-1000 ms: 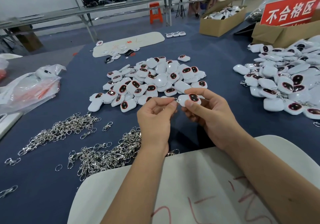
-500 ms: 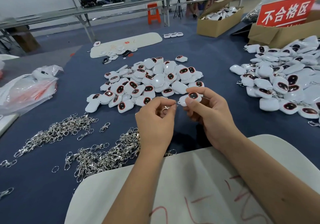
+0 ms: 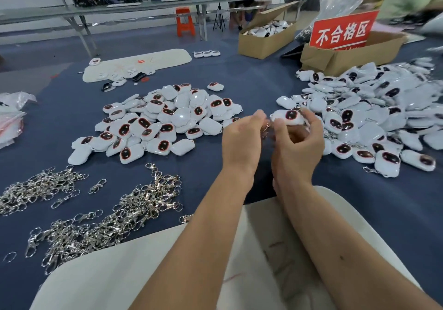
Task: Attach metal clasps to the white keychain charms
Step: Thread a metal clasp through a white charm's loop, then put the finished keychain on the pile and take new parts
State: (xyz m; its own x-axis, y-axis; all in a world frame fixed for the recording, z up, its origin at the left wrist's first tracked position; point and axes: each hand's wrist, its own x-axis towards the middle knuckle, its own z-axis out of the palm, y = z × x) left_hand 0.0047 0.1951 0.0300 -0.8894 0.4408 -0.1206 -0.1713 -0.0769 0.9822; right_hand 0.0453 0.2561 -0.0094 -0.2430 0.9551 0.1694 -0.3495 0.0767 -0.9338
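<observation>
Right hand [image 3: 297, 146] lifted over the middle of the blue surface [image 3: 215, 70], fingers [image 3: 314, 122] curled round one white charm [image 3: 288, 117], dark red-ringed window facing up; held clear of the piles prob. so the loop end points toward the other hand. Left hand [image 3: 242, 139] just beside it, fingertips pinching a small metal clasp [image 3: 266, 127] in the gap betw. the hands, right at the charm's end. Blurred there, so can't tell if the clasp is already hooked on.

Stock laid out by stage, it seems. Pile of bare charms [image 3: 165, 120] at mid-surface, w/in left-hand reach. Loose clasps [image 3: 100, 223] heaped toward the near-left corner, second heap of clasps [image 3: 36, 187] by the left edge, so the left hand can grab one w/o crossing over. Bigger pile of charms [image 3: 374, 118] along the right edge, several w/ clasps poking out: likely finished ones, dropped on the holding hand's side.

White board [image 3: 143, 273] at the near edge under both forearms, prob. an arm rest. Red sign [image 3: 342, 30] in a cardboard box [image 3: 347, 55] at the far-right corner; second box [image 3: 266, 39] w/ more white pieces beside it.
</observation>
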